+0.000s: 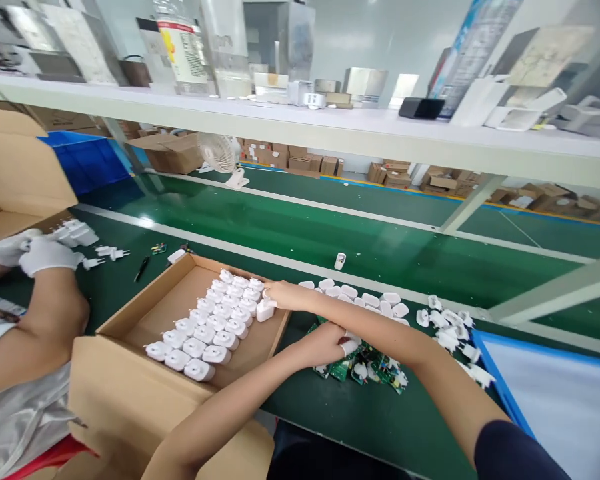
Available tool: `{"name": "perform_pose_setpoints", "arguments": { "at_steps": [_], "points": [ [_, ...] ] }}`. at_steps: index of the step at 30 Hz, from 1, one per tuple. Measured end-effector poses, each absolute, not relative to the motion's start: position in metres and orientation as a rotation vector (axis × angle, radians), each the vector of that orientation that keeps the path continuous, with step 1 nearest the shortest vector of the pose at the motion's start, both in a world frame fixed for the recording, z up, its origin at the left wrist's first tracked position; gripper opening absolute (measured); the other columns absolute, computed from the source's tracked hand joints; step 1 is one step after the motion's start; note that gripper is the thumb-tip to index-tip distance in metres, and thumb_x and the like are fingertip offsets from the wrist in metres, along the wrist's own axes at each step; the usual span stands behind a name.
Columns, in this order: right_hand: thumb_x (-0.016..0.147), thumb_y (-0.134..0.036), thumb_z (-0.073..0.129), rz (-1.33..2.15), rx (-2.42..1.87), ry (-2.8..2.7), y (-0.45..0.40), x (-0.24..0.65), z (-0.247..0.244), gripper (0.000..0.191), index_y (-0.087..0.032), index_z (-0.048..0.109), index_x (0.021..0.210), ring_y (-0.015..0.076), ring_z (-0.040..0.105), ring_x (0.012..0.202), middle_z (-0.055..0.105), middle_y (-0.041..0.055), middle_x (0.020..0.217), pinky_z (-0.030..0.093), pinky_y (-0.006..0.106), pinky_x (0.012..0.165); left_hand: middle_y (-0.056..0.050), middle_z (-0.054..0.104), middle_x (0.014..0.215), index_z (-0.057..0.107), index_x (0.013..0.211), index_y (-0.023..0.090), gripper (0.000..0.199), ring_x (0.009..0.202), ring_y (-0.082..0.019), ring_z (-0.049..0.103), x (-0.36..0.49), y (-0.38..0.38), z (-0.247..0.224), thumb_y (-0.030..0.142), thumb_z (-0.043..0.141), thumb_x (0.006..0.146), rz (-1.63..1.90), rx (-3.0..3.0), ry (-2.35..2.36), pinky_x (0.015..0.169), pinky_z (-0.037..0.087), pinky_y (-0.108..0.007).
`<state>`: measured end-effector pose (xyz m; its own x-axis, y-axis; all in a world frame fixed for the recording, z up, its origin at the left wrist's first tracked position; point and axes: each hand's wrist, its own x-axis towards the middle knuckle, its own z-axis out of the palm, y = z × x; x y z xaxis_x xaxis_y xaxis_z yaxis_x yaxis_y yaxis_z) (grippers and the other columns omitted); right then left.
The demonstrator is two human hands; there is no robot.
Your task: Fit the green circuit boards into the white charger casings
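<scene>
My right hand (279, 295) reaches across to the right side of an open cardboard box (155, 303) and grips a white plug charger (265, 309). Beside it, rows of white plug chargers (194, 348) stand in the box. Under my right forearm, my left hand (325, 345) is at a pile of green circuit boards (373, 369). Its fingers, with white finger covers, are curled; what they hold, if anything, is hidden. Just behind lie several white charger housings (371, 301), partly covered by my right arm.
White plug parts (447, 327) lie at the right, by a blue-rimmed tray (505, 393). On the left, a co-worker's gloved hands (50, 255) handle white pieces. A shelf (330, 123) spans above, holding bottles and metal blocks. A small fan (223, 155) stands behind.
</scene>
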<state>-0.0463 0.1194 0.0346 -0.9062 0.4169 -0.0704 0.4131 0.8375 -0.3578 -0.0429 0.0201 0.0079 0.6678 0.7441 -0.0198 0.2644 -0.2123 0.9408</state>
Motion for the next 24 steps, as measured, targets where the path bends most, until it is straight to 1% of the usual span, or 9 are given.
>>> {"name": "perform_pose_setpoints", "arguments": {
  "at_steps": [3, 6, 9, 11, 12, 15, 19, 22, 24],
  "points": [
    [0.071, 0.009, 0.048, 0.715, -0.706, -2.847, 0.127, -0.032, 0.049, 0.023, -0.013, 0.049, 0.065, 0.0122, 0.050, 0.071, 0.058, 0.0037, 0.089, 0.040, 0.025, 0.066, -0.005, 0.066, 0.080, 0.065, 0.083, 0.015, 0.018, 0.084, -0.023, 0.058, -0.042, 0.026, 0.006, 0.029, 0.055, 0.080, 0.612, 1.643, 0.859, 0.082, 0.044, -0.033],
    [0.070, 0.007, 0.048, 0.804, -0.755, -2.629, 0.126, -0.001, 0.070, 0.022, -0.014, 0.048, 0.065, 0.0127, 0.051, 0.074, 0.058, 0.0045, 0.090, 0.039, 0.024, 0.067, -0.005, 0.063, 0.072, 0.063, 0.080, 0.014, 0.029, 0.069, -0.018, 0.056, -0.038, 0.033, 0.004, 0.039, 0.051, 0.083, 0.673, 1.461, 0.893, 0.072, 0.046, -0.032],
    [0.081, -0.004, 0.050, 0.897, -0.807, -2.414, 0.108, 0.049, 0.091, 0.011, -0.014, 0.054, 0.078, 0.0116, 0.054, 0.073, 0.059, 0.0042, 0.095, 0.042, 0.022, 0.065, -0.011, 0.066, 0.083, 0.061, 0.090, 0.012, 0.046, 0.071, -0.019, 0.061, -0.035, 0.036, 0.009, 0.052, 0.038, 0.088, 0.728, 1.272, 0.860, 0.072, 0.050, -0.033],
    [0.085, -0.015, 0.053, 0.968, -0.832, -2.316, 0.088, 0.088, 0.098, 0.004, -0.015, 0.056, 0.088, 0.0103, 0.055, 0.068, 0.060, 0.0034, 0.097, 0.044, 0.022, 0.062, -0.014, 0.067, 0.094, 0.061, 0.097, 0.012, 0.051, 0.079, -0.020, 0.065, -0.033, 0.033, 0.014, 0.057, 0.038, 0.088, 0.705, 1.072, 0.744, 0.077, 0.051, -0.034],
    [0.087, -0.020, 0.054, 1.016, -0.841, -2.276, 0.077, 0.107, 0.099, 0.007, -0.016, 0.057, 0.091, 0.0097, 0.055, 0.066, 0.060, 0.0029, 0.096, 0.045, 0.022, 0.061, -0.015, 0.068, 0.096, 0.061, 0.099, 0.012, 0.052, 0.081, -0.021, 0.066, -0.032, 0.031, 0.017, 0.058, 0.041, 0.087, 0.650, 0.949, 0.662, 0.078, 0.052, -0.034],
    [0.084, -0.033, 0.061, 1.285, -0.897, -2.028, 0.049, 0.148, 0.089, 0.017, -0.016, 0.060, 0.087, 0.0092, 0.054, 0.060, 0.058, 0.0007, 0.086, 0.045, 0.022, 0.058, -0.015, 0.069, 0.094, 0.064, 0.104, 0.009, 0.048, 0.078, -0.021, 0.069, -0.026, 0.026, 0.017, 0.052, 0.054, 0.084, 0.476, 0.662, 0.485, 0.074, 0.053, -0.031],
    [0.074, -0.036, 0.073, 1.456, -0.998, -1.712, 0.034, 0.164, 0.051, 0.023, -0.016, 0.060, 0.075, 0.0115, 0.052, 0.066, 0.054, 0.0006, 0.082, 0.043, 0.024, 0.060, -0.012, 0.072, 0.092, 0.066, 0.101, 0.011, 0.032, 0.079, -0.018, 0.069, -0.016, 0.026, 0.001, 0.036, 0.064, 0.081, 0.615, 0.654, 0.693, 0.081, 0.053, -0.030],
    [0.078, -0.039, 0.068, 1.564, -1.004, -1.611, 0.034, 0.163, 0.021, 0.026, -0.018, 0.055, 0.072, 0.0110, 0.048, 0.061, 0.051, -0.0009, 0.073, 0.040, 0.025, 0.059, -0.013, 0.072, 0.090, 0.068, 0.099, 0.009, 0.034, 0.070, -0.018, 0.069, -0.018, 0.028, -0.009, 0.037, 0.066, 0.079, 0.578, 0.645, 0.788, 0.076, 0.054, -0.031],
    [0.081, -0.040, 0.064, 1.665, -0.980, -1.564, 0.035, 0.164, 0.009, 0.024, -0.018, 0.054, 0.076, 0.0113, 0.048, 0.060, 0.051, -0.0014, 0.070, 0.040, 0.026, 0.060, -0.014, 0.072, 0.092, 0.068, 0.101, 0.009, 0.037, 0.067, -0.018, 0.068, -0.021, 0.029, -0.010, 0.038, 0.067, 0.078, 0.527, 0.647, 0.790, 0.073, 0.054, -0.032]
  ]
}}
